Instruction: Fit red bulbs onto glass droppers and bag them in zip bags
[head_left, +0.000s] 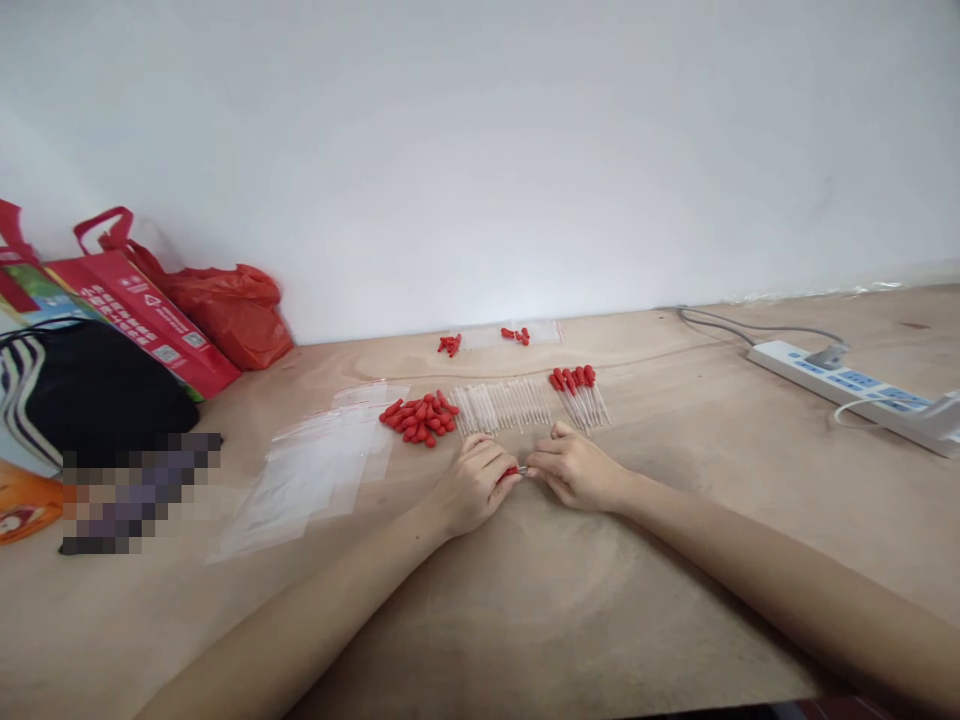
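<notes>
Near the middle of the table, my left hand (478, 485) is closed around a red rubber bulb (511, 471), mostly covered by the fingers. Facing it, my right hand (576, 468) pinches a thin glass tube (523, 471), which meets the bulb between the two hands. A pile of loose red bulbs (420, 418) lies just beyond my left hand. A row of clear glass tubes (502, 403) stretches behind both hands. To the right of that row, several droppers (582, 395) with red bulbs on their tubes lie side by side.
Clear zip bags (307, 470) overlap left of the bulbs. Bagged red-topped droppers (515, 335) lie near the wall. A power strip (847, 385) with cables is at right. Red shopping bags (157, 320) and a black bag (112, 395) stand at left, by a pixelated object (142, 495).
</notes>
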